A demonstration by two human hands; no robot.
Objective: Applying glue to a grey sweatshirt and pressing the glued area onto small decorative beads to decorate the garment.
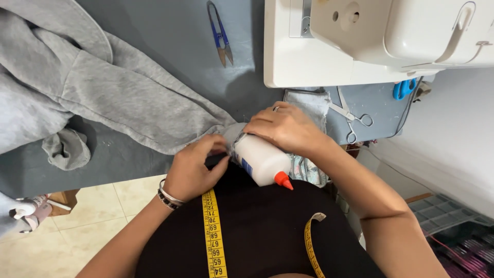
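My right hand (285, 126) grips the upper end of a white glue bottle (260, 160) with an orange cap that points toward my body. The end of a grey sweatshirt sleeve (234, 131) is wrapped around the bottle's base. My left hand (193, 167) pinches that sleeve cuff right beside the bottle, at the near edge of the blue-grey table (180, 36). The rest of the grey sweatshirt (103, 92) spreads across the table to the left. A yellow measuring tape (213, 237) hangs over my black top.
A white sewing machine (370, 41) stands at the back right. Blue thread snips (220, 36) lie on the table behind the sweatshirt. Silver scissors (352, 118) and blue-handled scissors (404, 88) lie at the right. Patterned fabric (309, 167) hangs under my right wrist.
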